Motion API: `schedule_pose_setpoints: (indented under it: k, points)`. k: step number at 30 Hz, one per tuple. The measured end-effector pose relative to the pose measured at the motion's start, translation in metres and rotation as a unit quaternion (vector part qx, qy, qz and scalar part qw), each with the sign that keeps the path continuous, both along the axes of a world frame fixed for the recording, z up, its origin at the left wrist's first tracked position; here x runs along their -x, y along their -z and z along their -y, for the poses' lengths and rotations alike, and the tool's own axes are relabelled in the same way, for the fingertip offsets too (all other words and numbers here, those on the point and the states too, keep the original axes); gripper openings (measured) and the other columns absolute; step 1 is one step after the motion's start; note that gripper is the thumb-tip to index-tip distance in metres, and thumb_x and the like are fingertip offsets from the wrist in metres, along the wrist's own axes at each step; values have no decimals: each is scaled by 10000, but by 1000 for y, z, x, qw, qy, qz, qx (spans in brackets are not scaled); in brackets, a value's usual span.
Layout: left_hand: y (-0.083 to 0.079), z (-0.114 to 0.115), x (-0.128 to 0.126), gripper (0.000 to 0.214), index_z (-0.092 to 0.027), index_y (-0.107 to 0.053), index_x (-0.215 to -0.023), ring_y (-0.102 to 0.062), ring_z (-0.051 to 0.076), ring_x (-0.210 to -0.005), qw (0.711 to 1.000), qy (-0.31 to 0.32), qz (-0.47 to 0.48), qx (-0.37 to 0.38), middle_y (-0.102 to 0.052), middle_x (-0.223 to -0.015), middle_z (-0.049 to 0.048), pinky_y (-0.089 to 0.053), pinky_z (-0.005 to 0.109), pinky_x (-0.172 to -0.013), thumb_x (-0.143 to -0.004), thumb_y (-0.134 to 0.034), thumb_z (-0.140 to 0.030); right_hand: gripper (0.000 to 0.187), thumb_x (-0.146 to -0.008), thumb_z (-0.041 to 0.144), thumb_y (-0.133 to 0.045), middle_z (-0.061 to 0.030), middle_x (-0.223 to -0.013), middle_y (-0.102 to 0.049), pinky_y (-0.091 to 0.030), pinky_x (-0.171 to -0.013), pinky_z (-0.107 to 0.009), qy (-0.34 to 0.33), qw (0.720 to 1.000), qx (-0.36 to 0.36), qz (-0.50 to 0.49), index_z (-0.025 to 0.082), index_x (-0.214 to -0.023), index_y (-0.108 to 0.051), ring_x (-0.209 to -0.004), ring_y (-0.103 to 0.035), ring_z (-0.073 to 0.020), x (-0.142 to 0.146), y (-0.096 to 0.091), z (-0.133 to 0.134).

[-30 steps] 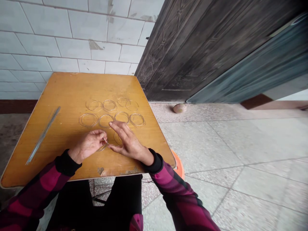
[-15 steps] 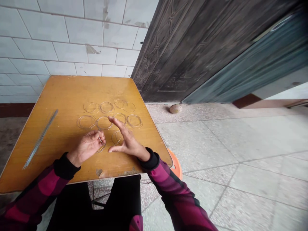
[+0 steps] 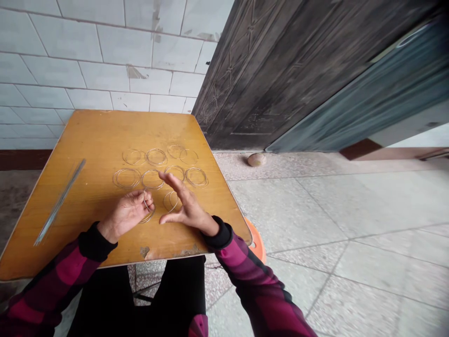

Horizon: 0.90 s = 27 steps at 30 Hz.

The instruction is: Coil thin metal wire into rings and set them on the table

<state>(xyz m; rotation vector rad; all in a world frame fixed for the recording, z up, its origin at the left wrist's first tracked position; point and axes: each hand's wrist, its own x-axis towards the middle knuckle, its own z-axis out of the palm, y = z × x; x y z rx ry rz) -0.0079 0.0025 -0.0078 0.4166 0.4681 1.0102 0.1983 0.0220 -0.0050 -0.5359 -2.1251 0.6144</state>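
Observation:
Between the thumb and fingers of my left hand (image 3: 128,211) is a thin wire ring (image 3: 151,214), tilted, its lower part close to the tabletop. My right hand (image 3: 187,206) is open beside it, thumb and fingers spread wide apart with nothing between them. Partly behind the right hand lies a wire ring pair (image 3: 170,201). Farther back, several more wire rings (image 3: 126,178) lie flat in two rough rows, some overlapping. At the left of the table rests a bundle of straight thin metal wires (image 3: 60,202).
The wooden table (image 3: 105,133) has chipped patches at its front edge and stands against a white tiled wall (image 3: 112,42). A dark carved door (image 3: 252,93) is behind on the right. An orange stool (image 3: 257,241) shows under the right corner; a roundish stone (image 3: 257,160) lies on the floor.
Both hands hold nearly the same pose, the left still pinching its wire ring. The whole view has shifted very slightly.

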Motion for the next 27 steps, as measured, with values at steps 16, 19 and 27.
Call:
schedule_pose_setpoints:
  k: [16,19,27]
  points:
    - [7,0,1,199,-131,-702,-628,-554,131,-683,997,67,-47,-15,-582,-642,14,-481,254,-694,-619,-860,-253,1166,-664,514,-831,-154,-1360,-548,-463,-1075,-463,-37,999,-19,7,270,-1555,-120,-1272,-548,-278,4,-3,5]
    - [7,0,0,214,-131,-698,-617,-548,127,-665,997,66,-49,-4,-588,-632,13,-480,252,-683,-594,-875,-249,1158,-657,504,-840,-145,-1329,-564,-479,-1057,-471,-32,999,-12,12,275,-1551,-141,-1239,-564,-281,4,-2,5]
    - [7,-3,4,175,-115,-695,-654,-579,125,-658,995,78,-66,11,-611,-661,23,-484,240,-655,-651,-831,-225,1162,-640,484,-858,-135,-1317,-552,-496,-1047,-480,-32,999,-5,7,287,-1545,-156,-1236,-555,-284,4,2,4]
